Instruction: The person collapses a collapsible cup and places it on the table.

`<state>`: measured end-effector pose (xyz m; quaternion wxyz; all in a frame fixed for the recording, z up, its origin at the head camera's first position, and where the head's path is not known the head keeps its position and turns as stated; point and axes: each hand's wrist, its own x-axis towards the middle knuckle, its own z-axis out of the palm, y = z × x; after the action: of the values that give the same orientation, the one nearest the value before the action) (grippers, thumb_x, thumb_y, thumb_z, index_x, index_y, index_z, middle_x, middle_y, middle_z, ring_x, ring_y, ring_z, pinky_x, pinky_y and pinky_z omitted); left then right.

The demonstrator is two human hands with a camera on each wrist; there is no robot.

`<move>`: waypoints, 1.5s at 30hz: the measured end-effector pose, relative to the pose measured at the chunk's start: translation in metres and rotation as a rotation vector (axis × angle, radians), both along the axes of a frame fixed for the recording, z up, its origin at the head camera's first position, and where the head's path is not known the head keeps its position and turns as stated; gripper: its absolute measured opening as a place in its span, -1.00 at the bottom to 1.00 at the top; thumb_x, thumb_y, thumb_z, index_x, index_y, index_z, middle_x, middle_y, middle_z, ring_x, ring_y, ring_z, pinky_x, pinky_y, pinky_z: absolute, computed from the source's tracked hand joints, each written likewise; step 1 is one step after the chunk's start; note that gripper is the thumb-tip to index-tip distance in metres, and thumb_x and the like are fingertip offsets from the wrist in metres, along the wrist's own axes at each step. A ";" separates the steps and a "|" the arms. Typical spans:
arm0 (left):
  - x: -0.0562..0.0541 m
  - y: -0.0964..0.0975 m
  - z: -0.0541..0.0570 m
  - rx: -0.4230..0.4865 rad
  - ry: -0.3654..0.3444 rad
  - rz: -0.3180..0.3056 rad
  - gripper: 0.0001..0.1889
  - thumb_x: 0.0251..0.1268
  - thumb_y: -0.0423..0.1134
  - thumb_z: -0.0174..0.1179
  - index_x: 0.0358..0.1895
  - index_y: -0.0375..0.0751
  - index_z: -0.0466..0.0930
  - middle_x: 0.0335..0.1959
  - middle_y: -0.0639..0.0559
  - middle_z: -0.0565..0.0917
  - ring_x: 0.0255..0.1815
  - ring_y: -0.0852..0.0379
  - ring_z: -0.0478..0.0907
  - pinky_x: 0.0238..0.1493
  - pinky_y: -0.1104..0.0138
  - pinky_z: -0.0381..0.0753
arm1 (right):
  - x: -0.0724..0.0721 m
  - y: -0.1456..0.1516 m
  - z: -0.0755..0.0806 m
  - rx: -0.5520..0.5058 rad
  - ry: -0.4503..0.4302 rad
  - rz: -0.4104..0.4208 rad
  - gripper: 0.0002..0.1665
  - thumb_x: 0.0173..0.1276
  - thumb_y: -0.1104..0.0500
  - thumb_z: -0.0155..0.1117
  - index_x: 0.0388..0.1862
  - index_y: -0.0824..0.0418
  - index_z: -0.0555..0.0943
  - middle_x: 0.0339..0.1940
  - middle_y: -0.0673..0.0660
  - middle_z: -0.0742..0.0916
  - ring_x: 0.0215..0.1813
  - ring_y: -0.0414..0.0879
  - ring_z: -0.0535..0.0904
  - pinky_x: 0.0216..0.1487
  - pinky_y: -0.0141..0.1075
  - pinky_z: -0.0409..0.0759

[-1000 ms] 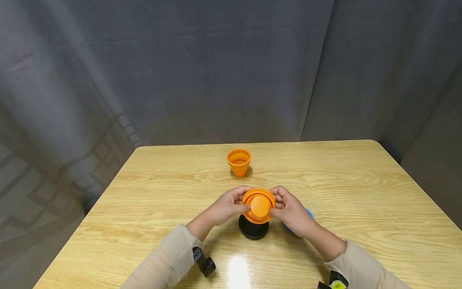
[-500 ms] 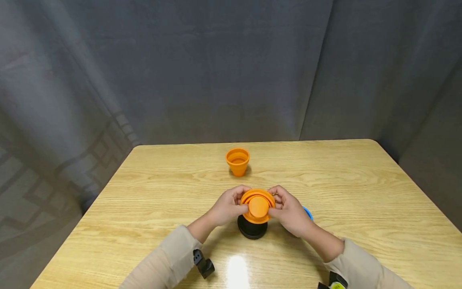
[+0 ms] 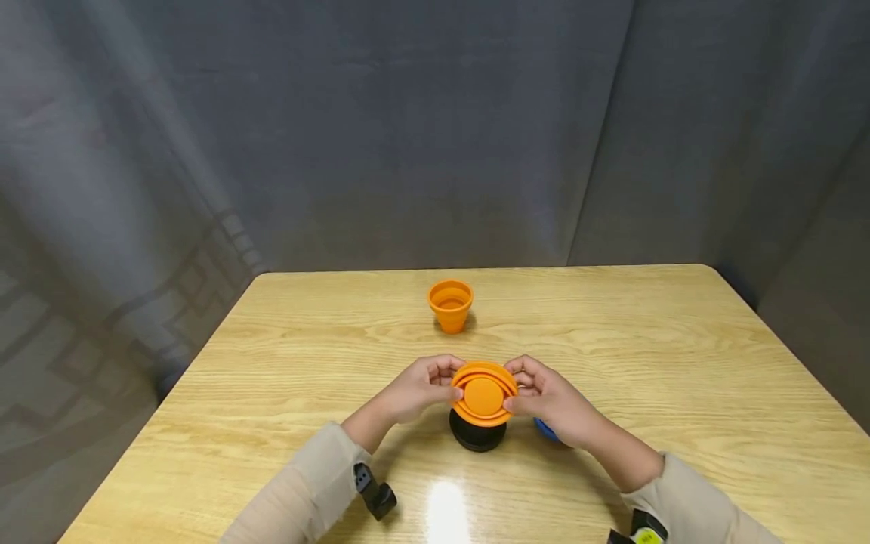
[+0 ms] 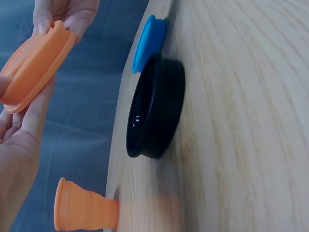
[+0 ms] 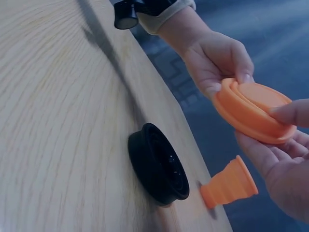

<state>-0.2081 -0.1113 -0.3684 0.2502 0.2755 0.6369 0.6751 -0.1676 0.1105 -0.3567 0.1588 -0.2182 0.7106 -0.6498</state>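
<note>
An orange collapsible cup [image 3: 484, 397], folded nearly flat with its base toward the head camera, is held above the table between both hands. My left hand [image 3: 421, 389] pinches its left edge, thumb on the folded rings and fingers behind. On the opposite edge my right hand [image 3: 552, 400] pinches it the same way. Below the cup lies a flattened black collapsible cup [image 4: 157, 106], partly covered by it in the head view. A blue folded collapsible cup [image 4: 150, 42] sits beside the black one, mostly hidden behind my right hand in the head view.
Farther back on the wooden table [image 3: 326, 340] stands another orange collapsible cup [image 3: 451, 306], extended and upright. Grey curtains [image 3: 408, 136] hang behind the table's far edge. Each wrist carries a small black camera.
The cup's base has sunk into its rings, so it looks flatter than before. Both hands have come slightly lower and nearer with it. The other cups stay put.
</note>
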 end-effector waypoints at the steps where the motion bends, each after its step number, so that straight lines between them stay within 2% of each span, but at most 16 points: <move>1: 0.000 -0.001 0.000 0.004 -0.005 -0.010 -0.65 0.03 -0.59 0.00 -0.07 -0.68 0.26 -0.33 0.00 0.52 -0.33 0.20 0.47 -0.33 0.44 0.50 | 0.000 0.001 0.000 0.004 -0.005 0.011 -0.62 0.19 0.35 0.08 -0.06 0.48 0.23 -0.22 0.29 0.55 -0.21 -0.03 0.53 -0.21 -0.26 0.51; 5: -0.001 -0.003 0.000 -0.004 -0.016 -0.037 -0.64 0.03 -0.60 0.02 -0.05 -0.68 0.24 -0.31 -0.02 0.52 -0.30 0.18 0.48 -0.28 0.41 0.51 | -0.001 0.001 0.003 0.039 -0.023 0.034 -0.60 0.20 0.28 0.10 -0.06 0.48 0.27 -0.25 0.26 0.57 -0.23 -0.03 0.52 -0.19 -0.19 0.50; 10: 0.000 -0.003 0.002 -0.067 -0.018 -0.070 -0.63 0.04 -0.57 0.06 -0.04 -0.63 0.28 -0.35 -0.02 0.53 -0.34 0.17 0.48 -0.30 0.38 0.51 | -0.001 0.002 0.004 0.080 -0.050 0.009 -0.60 0.19 0.23 0.14 -0.10 0.49 0.32 -0.28 0.23 0.59 -0.25 -0.05 0.53 -0.19 -0.16 0.49; 14: 0.001 -0.003 0.003 -0.140 0.016 -0.092 -0.66 0.08 -0.53 0.06 -0.03 -0.56 0.32 -0.38 -0.03 0.54 -0.39 0.18 0.49 -0.32 0.32 0.53 | 0.000 0.004 0.002 0.096 -0.066 -0.018 -0.59 0.20 0.20 0.14 -0.10 0.49 0.35 -0.30 0.21 0.60 -0.27 -0.05 0.53 -0.21 -0.15 0.50; 18: 0.001 -0.002 0.007 -0.179 0.068 -0.089 -0.69 0.10 -0.49 0.07 -0.05 -0.51 0.36 -0.39 -0.06 0.54 -0.40 0.18 0.49 -0.30 0.27 0.53 | 0.000 0.005 0.002 0.073 -0.089 -0.055 -0.59 0.28 0.13 0.04 -0.11 0.49 0.38 -0.28 0.20 0.58 -0.24 -0.02 0.53 -0.19 -0.16 0.51; 22: 0.001 0.000 0.010 -0.196 0.092 -0.059 -0.69 0.10 -0.48 0.09 -0.05 -0.48 0.38 -0.37 -0.06 0.54 -0.36 0.19 0.48 -0.27 0.31 0.51 | -0.001 0.006 0.003 0.066 -0.105 -0.098 -0.54 0.33 0.05 -0.06 -0.16 0.48 0.42 -0.27 0.18 0.56 -0.22 -0.01 0.52 -0.17 -0.16 0.50; 30: 0.001 0.006 0.009 -0.225 0.197 0.062 -0.70 0.07 -0.47 0.11 -0.07 -0.41 0.43 -0.27 -0.10 0.55 -0.25 0.18 0.45 -0.24 0.38 0.48 | -0.001 0.008 0.003 0.029 -0.166 -0.132 -0.48 0.32 0.01 -0.06 -0.12 0.52 0.41 -0.28 0.16 0.57 -0.21 -0.03 0.51 -0.11 -0.19 0.48; 39: 0.000 0.011 0.008 -0.205 0.213 0.153 -0.72 0.04 -0.46 0.15 -0.11 -0.37 0.48 -0.16 -0.11 0.53 -0.10 0.11 0.44 -0.16 0.36 0.47 | 0.000 0.011 0.003 -0.036 -0.252 -0.114 -0.45 0.32 0.00 -0.06 -0.08 0.53 0.34 -0.28 0.22 0.58 -0.19 0.04 0.53 -0.09 -0.17 0.47; 45: -0.002 0.016 0.009 -0.188 0.206 0.226 -0.70 0.05 -0.45 0.15 -0.08 -0.33 0.50 -0.05 -0.11 0.48 -0.04 0.05 0.42 -0.12 0.35 0.46 | -0.002 0.010 0.003 -0.080 -0.239 -0.162 -0.52 0.30 0.04 0.00 -0.10 0.48 0.36 -0.23 0.15 0.56 -0.11 0.06 0.50 -0.05 -0.18 0.44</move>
<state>-0.2102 -0.0955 -0.3594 0.1311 0.2452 0.7465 0.6045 -0.1694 0.1206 -0.3542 0.1803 -0.0875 0.6754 -0.7097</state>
